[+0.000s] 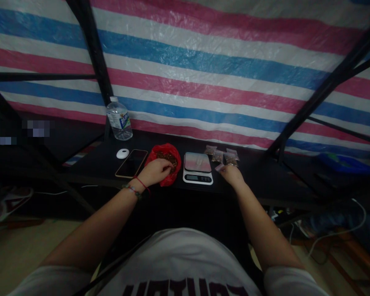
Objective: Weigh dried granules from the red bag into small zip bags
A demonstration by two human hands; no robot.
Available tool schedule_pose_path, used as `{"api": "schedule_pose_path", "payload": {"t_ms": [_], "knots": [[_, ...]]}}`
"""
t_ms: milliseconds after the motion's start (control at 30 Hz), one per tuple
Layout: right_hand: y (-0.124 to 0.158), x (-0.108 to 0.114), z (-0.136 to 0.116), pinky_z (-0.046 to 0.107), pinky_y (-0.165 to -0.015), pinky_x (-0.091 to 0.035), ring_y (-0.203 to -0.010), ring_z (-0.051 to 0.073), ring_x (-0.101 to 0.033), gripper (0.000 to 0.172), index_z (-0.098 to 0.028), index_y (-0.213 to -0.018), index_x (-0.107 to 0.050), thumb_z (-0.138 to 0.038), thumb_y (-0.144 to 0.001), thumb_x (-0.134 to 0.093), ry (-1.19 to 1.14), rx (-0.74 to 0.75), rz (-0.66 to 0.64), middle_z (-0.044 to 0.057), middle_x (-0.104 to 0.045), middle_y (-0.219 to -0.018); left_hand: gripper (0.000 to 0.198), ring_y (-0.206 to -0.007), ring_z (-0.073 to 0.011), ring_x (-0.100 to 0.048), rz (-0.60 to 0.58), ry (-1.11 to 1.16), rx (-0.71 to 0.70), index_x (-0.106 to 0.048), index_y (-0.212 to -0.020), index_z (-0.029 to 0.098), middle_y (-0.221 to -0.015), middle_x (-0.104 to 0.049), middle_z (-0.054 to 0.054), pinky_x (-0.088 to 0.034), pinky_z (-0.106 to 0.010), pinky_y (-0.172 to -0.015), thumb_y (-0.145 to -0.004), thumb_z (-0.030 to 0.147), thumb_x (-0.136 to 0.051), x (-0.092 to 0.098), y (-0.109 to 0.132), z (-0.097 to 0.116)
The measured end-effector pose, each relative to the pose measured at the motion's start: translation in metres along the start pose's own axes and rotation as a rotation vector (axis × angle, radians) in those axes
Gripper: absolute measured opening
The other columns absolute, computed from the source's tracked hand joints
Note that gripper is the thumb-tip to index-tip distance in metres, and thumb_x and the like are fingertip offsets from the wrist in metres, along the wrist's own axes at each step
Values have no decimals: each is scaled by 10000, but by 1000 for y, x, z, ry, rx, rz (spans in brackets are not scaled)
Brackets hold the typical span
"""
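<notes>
A red plastic bag point(177, 168) lies open on the black table, with small brown pieces point(165, 156) inside. My left hand point(156, 170) reaches over its left side, fingers drawn together at the pieces; whatever they hold is too small to make out. Right of the bag sits a white digital scale point(197, 162) with a reflective top plate and nothing clearly on it. My right hand point(232, 174) pinches a small clear bag point(219, 167) beside the scale. Just behind that hand lie several small filled bags point(218, 156).
A phone point(131, 163) and a round white object point(122, 153) lie left of the red bag. Behind them stands a clear bottle point(119, 119). Black metal posts frame both sides, a striped sheet point(197, 78) hangs behind, and a blue item point(342, 163) sits far right.
</notes>
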State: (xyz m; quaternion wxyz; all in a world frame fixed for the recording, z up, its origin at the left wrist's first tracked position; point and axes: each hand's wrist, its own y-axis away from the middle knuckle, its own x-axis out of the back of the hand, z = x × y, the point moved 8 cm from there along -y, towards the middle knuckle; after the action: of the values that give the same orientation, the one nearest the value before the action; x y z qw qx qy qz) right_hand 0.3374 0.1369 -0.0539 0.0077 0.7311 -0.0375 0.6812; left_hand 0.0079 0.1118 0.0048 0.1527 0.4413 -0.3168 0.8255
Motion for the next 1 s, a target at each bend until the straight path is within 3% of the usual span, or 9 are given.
{"api": "schedule_pose_path", "payload": {"t_ms": [100,267,500,767,1000], "knots": [[2,10,4,278,-734,-467,-855,242,-673,285,-159,-872,-751,-301,-851,-504,-27,-20,45,134,-724,-890,268,-892,-203,-643,22,-15,-3,-725,-918,191,-926,-723,-65,-473,-318,-862,-828,241,-477,2,0,2],[7,29,15,284,-777,-467,-902,237,-663,305,-171,-986,-723,-343,-873,-497,-105,-70,199,130,-712,-975,257,-890,-209,-642,107,-17,-1,-714,-912,185,-931,-720,-68,-475,-330,-850,-838,245,-475,13,0,6],[2,-1,4,279,-826,-458,-958,240,-658,320,-195,-1031,-724,-390,-835,-564,-83,17,-11,116,-716,-994,253,-890,-198,-656,96,-8,6,-710,-923,186,-932,-725,-60,-489,-299,-826,-844,252,-479,8,2,6],[3,1,-2,255,-785,-457,-907,231,-672,283,-154,-886,-748,-308,-865,-511,34,14,5,137,-724,-945,250,-879,-186,-657,68,-14,2,-708,-921,173,-927,-727,-49,-488,-290,-824,-848,235,-478,4,2,8],[8,3,-11,234,-789,-449,-896,194,-670,251,-184,-978,-737,-260,-823,-555,-84,170,-6,90,-736,-950,255,-926,-196,-651,-4,-45,-36,-707,-944,165,-969,-725,-61,-479,-300,-854,-853,239,-481,-11,3,10]]}}
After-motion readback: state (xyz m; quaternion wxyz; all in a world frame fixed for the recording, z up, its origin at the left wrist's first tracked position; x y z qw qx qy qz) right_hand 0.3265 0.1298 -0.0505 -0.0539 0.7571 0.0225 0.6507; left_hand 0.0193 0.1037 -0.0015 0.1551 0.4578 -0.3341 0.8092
